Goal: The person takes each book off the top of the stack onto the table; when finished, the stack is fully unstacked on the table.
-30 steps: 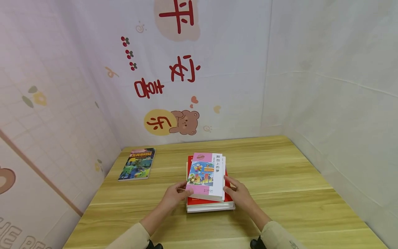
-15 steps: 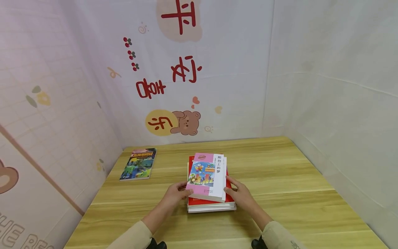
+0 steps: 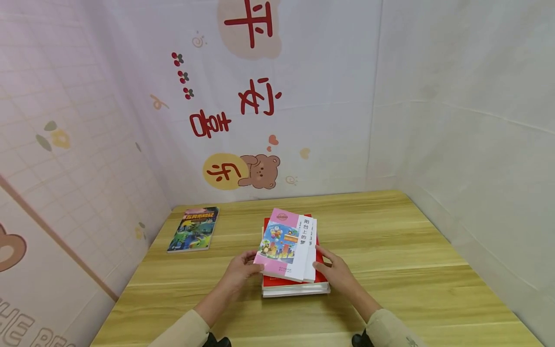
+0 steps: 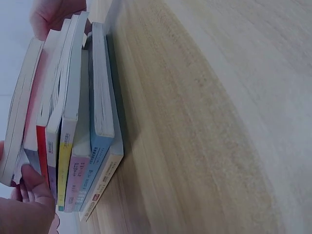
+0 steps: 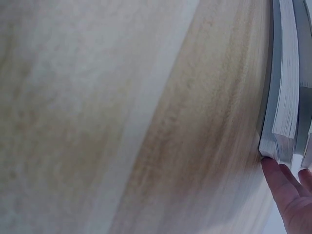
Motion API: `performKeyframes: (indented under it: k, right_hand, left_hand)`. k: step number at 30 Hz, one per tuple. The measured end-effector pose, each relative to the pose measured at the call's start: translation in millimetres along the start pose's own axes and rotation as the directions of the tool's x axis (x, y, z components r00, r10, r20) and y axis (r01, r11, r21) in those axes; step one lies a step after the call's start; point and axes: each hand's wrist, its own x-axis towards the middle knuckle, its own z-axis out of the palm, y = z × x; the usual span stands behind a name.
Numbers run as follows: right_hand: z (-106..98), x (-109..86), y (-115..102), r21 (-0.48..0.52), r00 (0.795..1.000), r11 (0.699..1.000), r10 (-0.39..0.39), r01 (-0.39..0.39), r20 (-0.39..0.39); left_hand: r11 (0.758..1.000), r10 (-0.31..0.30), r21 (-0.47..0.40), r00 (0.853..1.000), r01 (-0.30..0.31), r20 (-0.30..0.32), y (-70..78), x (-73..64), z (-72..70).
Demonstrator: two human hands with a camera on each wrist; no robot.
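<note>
A pink-and-white paperback book (image 3: pixel 279 243) lies tilted on top of a stack of books, its cover showing balloons and buildings. My left hand (image 3: pixel 243 270) pinches its lower left edge, thumb over the cover. In the left wrist view, the left hand's thumb (image 4: pixel 36 183) is at the raised top book. Beneath it sit another white-edged book (image 3: pixel 310 270) and a larger red book (image 3: pixel 270 280). My right hand (image 3: pixel 336 270) touches the stack's right side. In the right wrist view, its fingers (image 5: pixel 278 183) reach straight to the corners of the lower books (image 5: pixel 285 107).
A colourful paperback (image 3: pixel 193 229) lies flat at the back left of the wooden table (image 3: pixel 390 260). Printed white cloth walls (image 3: pixel 329 120) stand behind the table and on both sides.
The top pink-and-white book has shifted left and turned slightly on the stack, moved by the left hand. More of the white-edged book beneath it shows. The right hand stays in place.
</note>
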Motion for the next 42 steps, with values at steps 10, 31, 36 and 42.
performKeyframes:
  k: [10, 31, 36, 42]
  right_hand:
    - [-0.5, 0.0, 0.1, -0.002, 1.000, 1.000, -0.016, 0.016, -0.004]
    - [-2.0, -2.1, -1.5, 0.009, 0.999, 0.999, -0.040, 0.040, 0.000]
    - [-1.7, -0.8, -0.2, 0.018, 0.999, 0.999, -0.034, 0.034, -0.002]
    - [-0.9, 0.0, 0.5, 0.014, 1.000, 0.999, -0.030, 0.030, -0.002]
  left_hand:
    - [0.985, 0.039, -0.168, 0.999, -0.033, 0.035, -3.8, 2.2, -15.5]
    - [0.937, 0.071, -0.327, 0.982, -0.125, -0.173, 13.5, 29.4, -66.0]
    - [0.934, 0.054, -0.335, 0.978, -0.120, -0.200, 15.6, 44.1, -79.5]
    - [0.943, 0.018, -0.319, 0.972, -0.093, -0.232, 13.9, 62.1, -91.5]
